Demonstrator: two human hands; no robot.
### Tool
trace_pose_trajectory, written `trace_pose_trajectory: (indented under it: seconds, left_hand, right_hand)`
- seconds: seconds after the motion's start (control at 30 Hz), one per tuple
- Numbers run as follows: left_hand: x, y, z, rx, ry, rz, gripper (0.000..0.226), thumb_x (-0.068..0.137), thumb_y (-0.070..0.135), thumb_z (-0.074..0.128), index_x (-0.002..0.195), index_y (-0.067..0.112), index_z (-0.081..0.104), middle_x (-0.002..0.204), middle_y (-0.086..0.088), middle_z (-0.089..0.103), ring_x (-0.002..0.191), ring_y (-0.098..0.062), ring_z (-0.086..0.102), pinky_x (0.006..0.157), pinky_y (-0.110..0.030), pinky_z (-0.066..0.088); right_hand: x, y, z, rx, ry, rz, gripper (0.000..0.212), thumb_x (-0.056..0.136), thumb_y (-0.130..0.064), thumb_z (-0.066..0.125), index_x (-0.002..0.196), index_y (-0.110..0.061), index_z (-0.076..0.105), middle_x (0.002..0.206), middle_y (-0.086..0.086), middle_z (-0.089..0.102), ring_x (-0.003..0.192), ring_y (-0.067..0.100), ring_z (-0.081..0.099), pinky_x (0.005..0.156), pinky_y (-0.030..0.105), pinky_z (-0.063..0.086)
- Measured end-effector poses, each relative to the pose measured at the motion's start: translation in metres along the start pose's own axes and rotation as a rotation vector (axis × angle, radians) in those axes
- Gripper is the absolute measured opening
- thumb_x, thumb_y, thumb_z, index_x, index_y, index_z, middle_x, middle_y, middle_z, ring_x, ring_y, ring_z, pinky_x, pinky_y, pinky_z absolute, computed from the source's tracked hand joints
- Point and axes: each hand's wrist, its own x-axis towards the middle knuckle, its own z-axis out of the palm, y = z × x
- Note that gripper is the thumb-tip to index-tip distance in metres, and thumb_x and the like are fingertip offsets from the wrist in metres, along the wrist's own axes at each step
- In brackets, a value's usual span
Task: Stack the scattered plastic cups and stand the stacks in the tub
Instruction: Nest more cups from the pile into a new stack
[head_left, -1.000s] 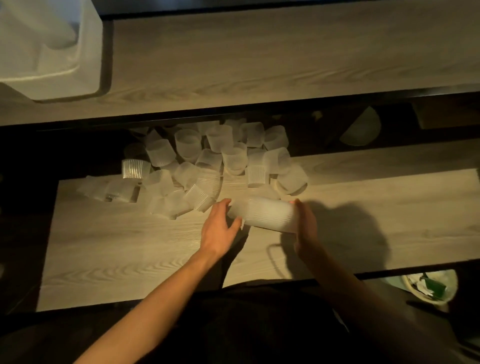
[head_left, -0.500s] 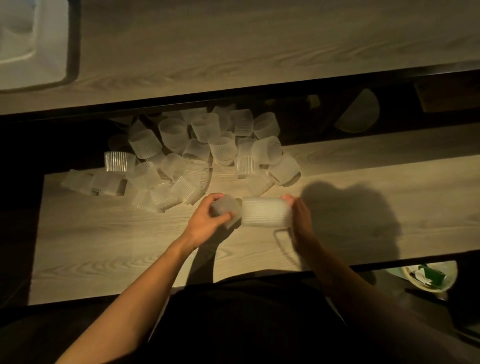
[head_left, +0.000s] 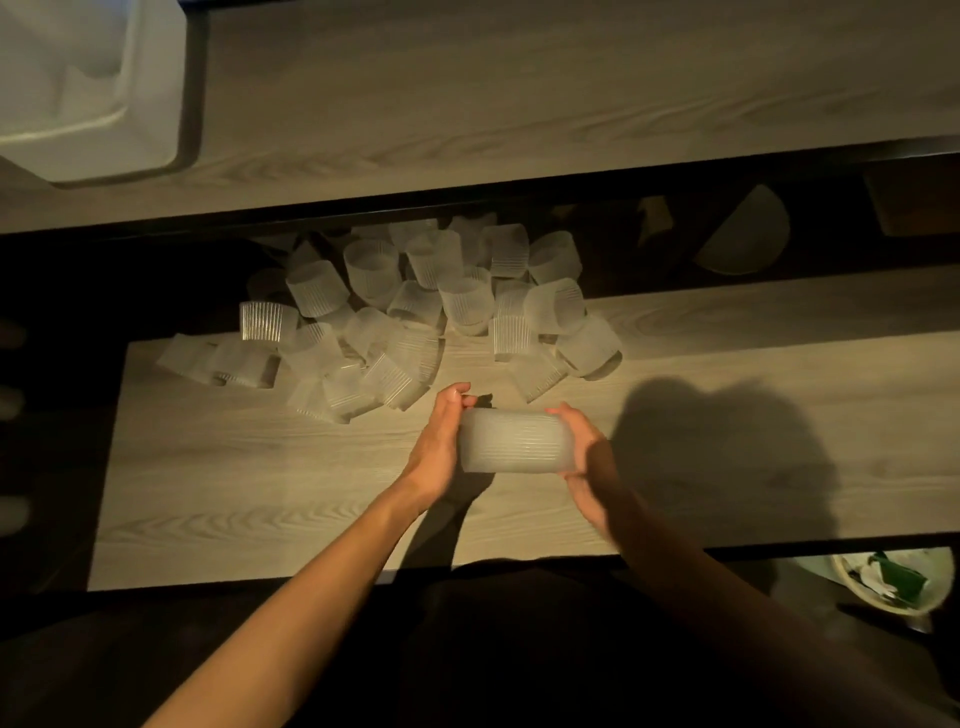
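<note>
Since half a second ago the single cup in the left hand has gone into the end of the stack, and both hands have closed in on it. The stack now lies on its side in the air just above the bench, squeezed endwise between the 2 hands. The left palm presses flat on the left end with its fingers fairly straight, while the right hand wraps its curled fingers round the right end. That opposing push looks meant to seat the newest cup fully, so the ribbed walls nest and the stack does not spring apart.

Holding it sideways keeps the open end facing the loose cups, which lie heaped just beyond the hands at the bench's far edge, so the left hand can feed in the next 1 easily. The tub stands well apart, far left on the higher wooden surface. Many cups remain, so I judge the job far from done.
</note>
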Motion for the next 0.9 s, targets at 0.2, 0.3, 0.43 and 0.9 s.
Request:
trace_pose_trajectory:
  seconds: [0.2, 0.3, 0.43, 0.9]
  left_hand:
    - [0.04, 0.021, 0.021, 0.547, 0.186, 0.249, 0.044, 0.095, 0.028, 0.065, 0.136, 0.018, 0.053, 0.136, 0.002, 0.053, 0.121, -0.012, 0.053, 0.103, -0.035, 0.048]
    - [0.066, 0.033, 0.035, 0.91, 0.039, 0.441, 0.06, 0.087, 0.02, 0.072, 0.142, 0.021, 0.048, 0.143, 0.0, 0.047, 0.129, -0.02, 0.05, 0.109, -0.036, 0.043]
    - [0.092, 0.039, 0.045, 1.341, -0.173, 0.623, 0.088, 0.082, 0.02, 0.077, 0.155, 0.025, 0.029, 0.163, -0.003, 0.023, 0.152, -0.024, 0.017, 0.123, -0.042, 0.019]
    - [0.058, 0.006, -0.014, 1.203, 0.019, 0.671, 0.083, 0.085, 0.052, 0.071, 0.152, 0.018, 0.035, 0.138, -0.012, 0.054, 0.122, -0.029, 0.057, 0.107, -0.042, 0.045]
  right_hand:
    - [-0.003, -0.003, -0.029, 0.017, 0.141, -0.053, 0.022, 0.098, -0.029, 0.054, 0.093, -0.012, 0.067, 0.095, 0.011, 0.067, 0.088, 0.025, 0.064, 0.079, 0.043, 0.052]
    - [-0.004, 0.002, -0.043, -0.06, 0.235, -0.134, 0.027, 0.094, -0.041, 0.055, 0.094, -0.016, 0.066, 0.106, 0.016, 0.066, 0.096, 0.029, 0.064, 0.084, 0.048, 0.054]
    - [0.0, 0.0, -0.054, -0.049, 0.293, -0.129, 0.02, 0.103, -0.029, 0.052, 0.095, -0.017, 0.065, 0.105, 0.015, 0.066, 0.088, 0.024, 0.064, 0.073, 0.038, 0.052]
    - [0.009, -0.011, -0.045, 0.214, 0.108, -0.049, 0.021, 0.101, -0.021, 0.049, 0.091, -0.013, 0.065, 0.085, 0.007, 0.063, 0.083, 0.022, 0.059, 0.073, 0.038, 0.049]
